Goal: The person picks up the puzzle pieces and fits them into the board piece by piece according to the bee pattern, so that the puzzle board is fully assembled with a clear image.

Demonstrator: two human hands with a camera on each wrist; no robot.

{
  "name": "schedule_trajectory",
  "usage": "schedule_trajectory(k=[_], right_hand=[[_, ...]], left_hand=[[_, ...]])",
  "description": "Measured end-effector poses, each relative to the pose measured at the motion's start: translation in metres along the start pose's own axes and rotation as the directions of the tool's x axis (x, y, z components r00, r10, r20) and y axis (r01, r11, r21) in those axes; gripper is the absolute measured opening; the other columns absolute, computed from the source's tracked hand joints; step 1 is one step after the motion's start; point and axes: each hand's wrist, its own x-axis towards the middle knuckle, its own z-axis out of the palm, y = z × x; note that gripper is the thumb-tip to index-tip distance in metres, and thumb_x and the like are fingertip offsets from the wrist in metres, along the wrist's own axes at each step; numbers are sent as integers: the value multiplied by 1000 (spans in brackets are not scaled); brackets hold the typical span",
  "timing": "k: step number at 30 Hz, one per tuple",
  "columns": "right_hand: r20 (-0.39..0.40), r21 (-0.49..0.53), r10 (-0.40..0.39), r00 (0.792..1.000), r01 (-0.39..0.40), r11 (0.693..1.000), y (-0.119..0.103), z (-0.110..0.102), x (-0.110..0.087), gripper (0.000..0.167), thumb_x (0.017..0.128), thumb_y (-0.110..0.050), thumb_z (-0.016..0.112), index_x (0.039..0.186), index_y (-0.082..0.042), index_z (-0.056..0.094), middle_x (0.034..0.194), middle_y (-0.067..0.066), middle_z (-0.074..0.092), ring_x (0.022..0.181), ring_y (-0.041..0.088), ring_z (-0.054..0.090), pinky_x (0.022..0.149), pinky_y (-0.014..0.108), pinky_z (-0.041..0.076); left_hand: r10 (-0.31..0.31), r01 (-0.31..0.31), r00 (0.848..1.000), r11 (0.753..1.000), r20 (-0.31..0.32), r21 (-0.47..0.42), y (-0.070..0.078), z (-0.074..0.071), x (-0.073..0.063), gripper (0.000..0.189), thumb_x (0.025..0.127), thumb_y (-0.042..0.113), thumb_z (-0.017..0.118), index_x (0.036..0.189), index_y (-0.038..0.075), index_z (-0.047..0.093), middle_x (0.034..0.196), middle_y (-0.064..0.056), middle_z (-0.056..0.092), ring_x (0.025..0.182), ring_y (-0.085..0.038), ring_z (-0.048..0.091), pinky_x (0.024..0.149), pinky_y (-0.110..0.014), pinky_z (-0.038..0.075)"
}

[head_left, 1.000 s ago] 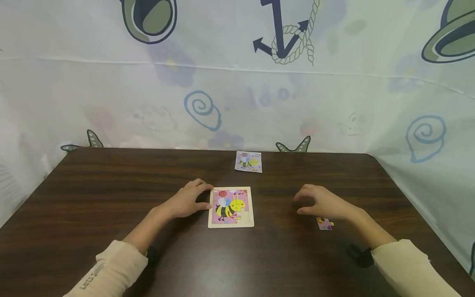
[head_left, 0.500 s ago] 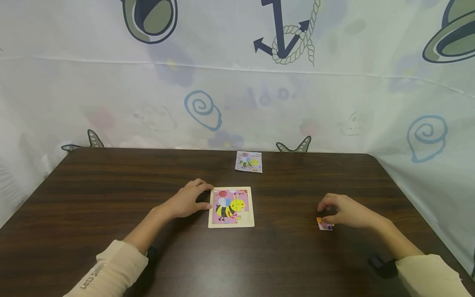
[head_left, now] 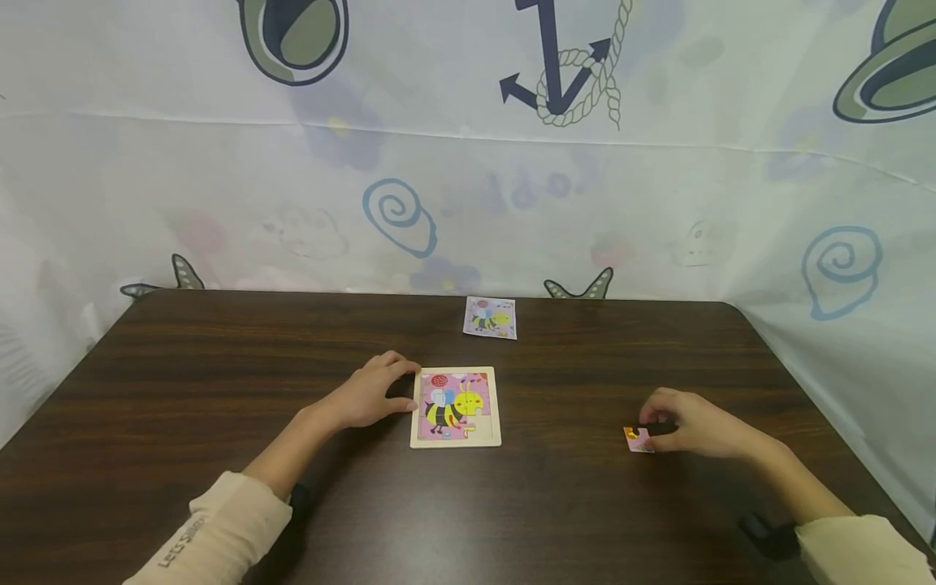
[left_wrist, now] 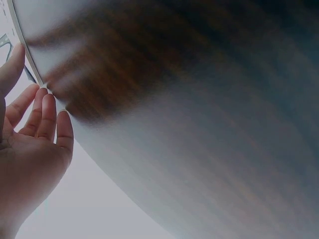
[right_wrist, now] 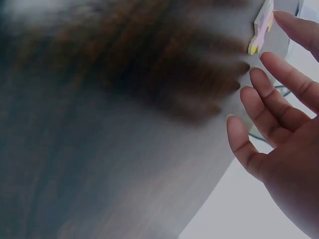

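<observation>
A jigsaw tray (head_left: 455,444) with a light wooden frame and a bee picture lies flat at mid-table; its lower right corner shows bare wood. My left hand (head_left: 373,392) rests at the tray's left side, thumb and forefinger at the frame's edge. In the left wrist view the fingers (left_wrist: 48,114) of that hand are loosely extended. To the right, a pink puzzle piece (head_left: 635,439) lies on the table. Over its right side is my right hand (head_left: 702,424), thumb and forefinger spread around the piece. The right wrist view shows the piece (right_wrist: 261,27) edge-on, between thumb and forefinger tips.
Behind the tray, a small printed card (head_left: 490,318) with the same bee lies near the far edge of the dark wooden table (head_left: 292,341). A patterned white cloth (head_left: 468,203) hangs behind the table.
My right hand has moved right and toward me, coming down to the puzzle piece and then around its right side. The left hand and the jigsaw tray have stayed in place.
</observation>
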Motion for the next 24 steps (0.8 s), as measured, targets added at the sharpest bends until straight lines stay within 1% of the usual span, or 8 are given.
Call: schedule_trajectory(k=[3,7,12,17,19,21,24], right_hand=[[-28,-35,-15,1000,14,999,1,2,-3,27,77,-34,73,90,-13,62,91,-6,54,84,16,50,71,33,45],[-51,-53,-20,998,17,998,3,5,-6,27,75,-35,74,87,-15,61,89,-8,53,83,15,50,72,33,45],[-70,-56,-50,996,46,997,5,8,-6,24,74,-29,75,86,-16,60,89,-9,53,82,13,50,71,31,45],[-83,-57,-113,990,108,992,5,9,-2,22,75,-18,75,92,-13,62,90,-7,54,82,12,51,70,30,46],[-78,-48,-126,989,122,991,5,9,0,23,75,-15,75,94,-13,63,92,-6,54,83,13,53,71,30,46],[-74,-36,-129,989,126,991,5,9,1,25,76,-14,75,97,-12,63,93,-5,54,85,14,54,72,31,47],[-86,-42,-125,988,121,992,4,9,1,26,75,-18,75,98,-11,64,94,-5,55,85,15,55,72,32,47]], left_hand=[[0,0,1000,1000,0,0,0,0,0,49,84,23,67,125,2,50,119,-16,47,110,-35,42,89,-52,37],[-4,4,1000,1000,1,1,0,0,0,49,84,24,67,126,2,50,118,-15,47,109,-34,43,89,-52,38],[-4,4,1000,1000,2,3,0,0,0,49,84,23,66,126,2,50,119,-15,46,110,-34,42,89,-52,38],[-3,3,1000,1000,0,4,1,-1,-1,49,85,23,66,126,2,50,119,-16,46,110,-35,42,89,-51,38],[-1,1,1000,1000,0,3,1,-1,-1,49,85,23,66,125,2,50,119,-16,46,109,-35,42,88,-51,38],[0,0,1000,1000,-1,3,1,0,-1,48,85,22,66,125,2,50,118,-16,47,109,-35,43,88,-51,38],[2,-2,1000,1000,-1,3,1,0,-1,48,84,22,66,125,2,50,118,-15,47,109,-34,43,88,-51,38]])
